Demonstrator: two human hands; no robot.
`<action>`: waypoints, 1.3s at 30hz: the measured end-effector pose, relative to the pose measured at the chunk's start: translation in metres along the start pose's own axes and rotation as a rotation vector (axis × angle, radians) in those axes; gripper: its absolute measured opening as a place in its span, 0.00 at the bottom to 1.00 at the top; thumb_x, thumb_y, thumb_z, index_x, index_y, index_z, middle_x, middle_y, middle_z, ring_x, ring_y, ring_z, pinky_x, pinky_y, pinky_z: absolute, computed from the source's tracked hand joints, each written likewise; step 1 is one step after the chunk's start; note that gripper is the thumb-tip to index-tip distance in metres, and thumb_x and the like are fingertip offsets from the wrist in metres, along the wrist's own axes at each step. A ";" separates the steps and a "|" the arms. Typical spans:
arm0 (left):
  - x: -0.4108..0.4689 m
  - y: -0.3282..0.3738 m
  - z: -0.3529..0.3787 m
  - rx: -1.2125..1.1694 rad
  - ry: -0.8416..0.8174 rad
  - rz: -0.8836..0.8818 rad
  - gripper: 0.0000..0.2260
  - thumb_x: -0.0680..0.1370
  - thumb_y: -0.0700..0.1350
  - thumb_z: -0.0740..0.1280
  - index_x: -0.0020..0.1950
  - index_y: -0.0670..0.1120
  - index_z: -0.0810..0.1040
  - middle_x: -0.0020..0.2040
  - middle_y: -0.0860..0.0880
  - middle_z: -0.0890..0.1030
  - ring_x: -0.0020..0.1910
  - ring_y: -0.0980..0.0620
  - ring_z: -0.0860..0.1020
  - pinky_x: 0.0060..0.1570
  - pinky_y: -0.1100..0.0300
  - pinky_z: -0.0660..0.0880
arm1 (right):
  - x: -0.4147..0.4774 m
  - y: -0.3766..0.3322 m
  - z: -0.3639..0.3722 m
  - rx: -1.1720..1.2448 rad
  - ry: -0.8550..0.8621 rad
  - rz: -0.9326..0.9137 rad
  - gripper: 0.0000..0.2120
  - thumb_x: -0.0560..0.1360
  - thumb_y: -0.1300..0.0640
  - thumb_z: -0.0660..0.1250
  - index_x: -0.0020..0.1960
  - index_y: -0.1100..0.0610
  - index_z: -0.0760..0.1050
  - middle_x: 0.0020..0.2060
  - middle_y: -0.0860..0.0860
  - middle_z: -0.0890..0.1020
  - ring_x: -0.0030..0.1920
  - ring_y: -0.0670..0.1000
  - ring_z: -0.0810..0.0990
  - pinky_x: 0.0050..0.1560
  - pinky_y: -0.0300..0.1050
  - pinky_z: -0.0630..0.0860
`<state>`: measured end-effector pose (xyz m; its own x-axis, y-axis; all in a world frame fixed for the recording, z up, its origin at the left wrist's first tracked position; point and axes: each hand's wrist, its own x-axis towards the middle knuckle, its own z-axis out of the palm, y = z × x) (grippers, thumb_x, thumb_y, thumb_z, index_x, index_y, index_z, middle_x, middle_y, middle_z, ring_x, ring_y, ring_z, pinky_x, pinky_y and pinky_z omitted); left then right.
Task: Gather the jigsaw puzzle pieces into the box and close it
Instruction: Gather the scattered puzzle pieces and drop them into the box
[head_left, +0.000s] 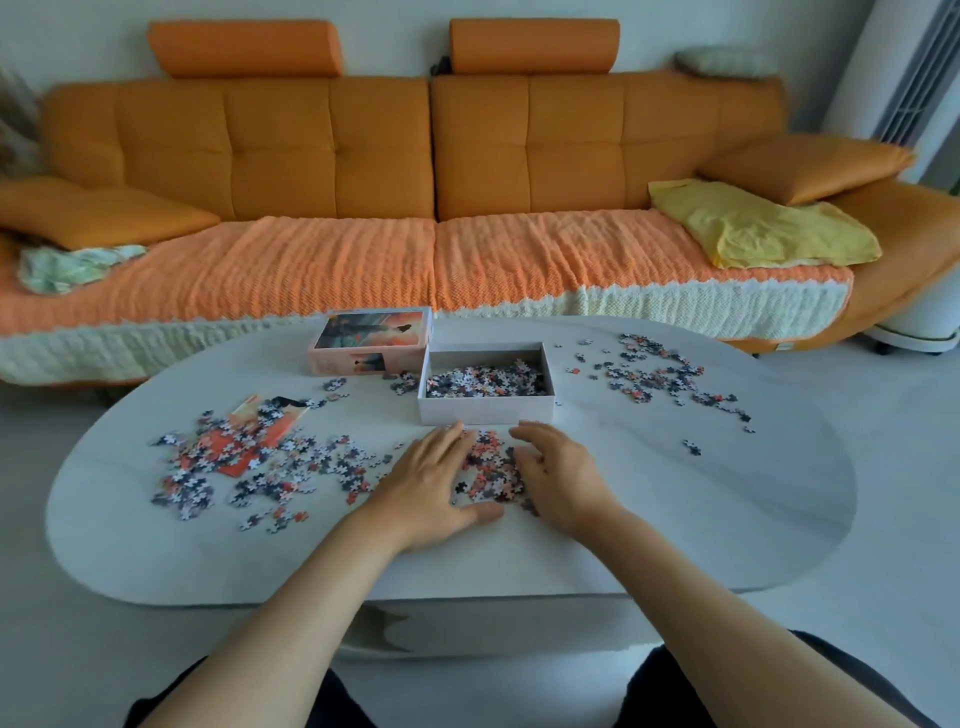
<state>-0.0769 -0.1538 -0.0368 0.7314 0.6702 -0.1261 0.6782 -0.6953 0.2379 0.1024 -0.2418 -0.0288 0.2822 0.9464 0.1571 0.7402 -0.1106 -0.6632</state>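
Both forearms reach out over the near edge of the white table (675, 519). The left hand (431, 483) lies palm down with its fingers close together and pointing away, thumb stretched out flat toward the right. The right hand (558, 475) is cupped, its fingers bent and slightly spread. Between the two hands sits a small heap of puzzle pieces (491, 467), touching the fingers on both sides and hemmed in by the left thumb at the near edge; neither hand grips anything. Just beyond the heap stands the open box (485, 410), partly filled with pieces. Its lid (371, 338) lies beside it, to the left and a little farther away. More loose pieces (249, 467) spread across the left of the table over a printed sheet (280, 421), and another scatter (660, 371) lies to the right of the box. An orange sofa (415, 156) stands behind the table.
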 end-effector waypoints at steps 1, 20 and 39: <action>0.003 0.004 -0.001 -0.010 0.001 0.014 0.49 0.68 0.79 0.51 0.79 0.55 0.38 0.79 0.57 0.37 0.78 0.53 0.39 0.76 0.49 0.42 | 0.003 0.006 -0.007 -0.019 0.052 0.020 0.17 0.80 0.55 0.59 0.67 0.55 0.75 0.68 0.51 0.74 0.68 0.51 0.71 0.67 0.39 0.63; 0.041 0.033 0.003 -0.037 0.071 0.233 0.44 0.70 0.75 0.57 0.79 0.53 0.53 0.74 0.53 0.58 0.73 0.50 0.55 0.72 0.50 0.56 | -0.017 0.044 -0.022 -0.375 -0.016 0.267 0.34 0.79 0.35 0.47 0.78 0.53 0.53 0.78 0.54 0.50 0.78 0.54 0.45 0.76 0.49 0.43; -0.019 -0.030 -0.011 -0.033 -0.025 0.056 0.49 0.69 0.78 0.55 0.78 0.55 0.34 0.79 0.56 0.35 0.78 0.52 0.38 0.73 0.52 0.40 | 0.002 -0.027 0.020 -0.273 -0.168 -0.158 0.30 0.77 0.44 0.56 0.77 0.49 0.56 0.75 0.51 0.60 0.76 0.53 0.54 0.76 0.51 0.54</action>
<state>-0.1122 -0.1428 -0.0313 0.7701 0.6235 -0.1352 0.6336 -0.7226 0.2764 0.0705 -0.2311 -0.0252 0.0631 0.9925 0.1044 0.9091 -0.0140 -0.4163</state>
